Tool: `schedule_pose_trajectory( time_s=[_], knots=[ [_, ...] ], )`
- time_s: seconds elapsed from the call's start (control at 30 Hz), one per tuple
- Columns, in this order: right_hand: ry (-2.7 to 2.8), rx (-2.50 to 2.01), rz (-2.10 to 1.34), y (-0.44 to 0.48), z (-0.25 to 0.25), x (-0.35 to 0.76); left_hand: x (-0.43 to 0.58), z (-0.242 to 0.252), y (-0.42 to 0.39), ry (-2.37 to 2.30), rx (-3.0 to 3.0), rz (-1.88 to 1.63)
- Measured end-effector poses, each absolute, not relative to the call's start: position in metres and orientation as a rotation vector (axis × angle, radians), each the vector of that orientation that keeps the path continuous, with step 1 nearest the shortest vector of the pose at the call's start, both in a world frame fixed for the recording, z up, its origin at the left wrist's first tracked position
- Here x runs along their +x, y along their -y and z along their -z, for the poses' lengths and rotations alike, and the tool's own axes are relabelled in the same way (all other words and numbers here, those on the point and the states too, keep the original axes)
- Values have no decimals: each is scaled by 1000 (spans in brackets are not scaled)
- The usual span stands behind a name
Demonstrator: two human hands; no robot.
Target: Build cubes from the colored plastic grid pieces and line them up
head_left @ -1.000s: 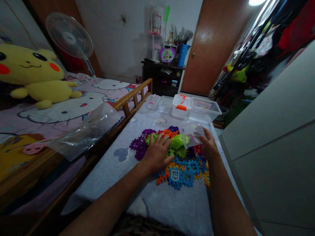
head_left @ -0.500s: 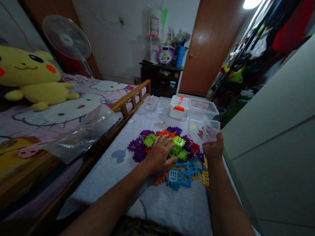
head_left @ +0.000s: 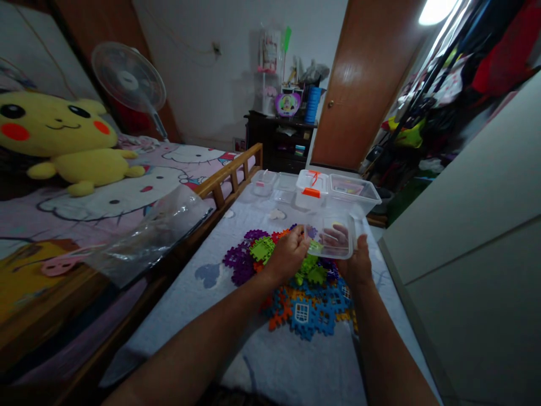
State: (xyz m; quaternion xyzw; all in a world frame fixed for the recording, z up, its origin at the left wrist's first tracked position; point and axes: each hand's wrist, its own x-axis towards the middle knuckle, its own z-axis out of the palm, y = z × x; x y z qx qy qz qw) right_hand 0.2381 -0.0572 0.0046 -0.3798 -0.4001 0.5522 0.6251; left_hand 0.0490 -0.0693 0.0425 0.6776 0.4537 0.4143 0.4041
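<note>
A small clear plastic box is held tilted above a pile of toy pieces. My left hand is closed on its left edge, fingers curled. On the other side, my right hand supports the box from behind and below, its fingers showing through the clear plastic and its thumb by the right rim. Under both hands lie interlocking plastic building pieces: purple ones at the left, green ones in the middle, and blue ones in front, some with white window inserts. Part of the pile is hidden by the box and hands.
Along the far end of the cloth-covered table stand a white-lidded box with orange clips, a larger clear box and smaller clear containers. A wooden rail borders the left; a pale cabinet borders the right.
My right hand has brought the clear box leftward over the pile and turned it. My left hand has left the pieces and taken hold of the box's edge. The view has shifted slightly.
</note>
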Motion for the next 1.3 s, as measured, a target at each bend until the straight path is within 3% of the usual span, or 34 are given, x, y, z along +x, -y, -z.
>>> schedule_pose_trajectory(
  time_s=[0.27,0.5,0.73,1.3],
  knots=[
    [989,-1018,-1123,51,4,252,-25,-64,9,-1641,1772,-1018],
    [987,-1053,-1146,51,14,254,-77,-38,-51,-2118,1698,-890],
    [995,-1090,-1149,51,16,261,-92,-7,-79,-2227,1531,-880],
    [995,-1141,-1117,53,18,270,-115,-17,-137,-2341,1629,-940]
  ],
)
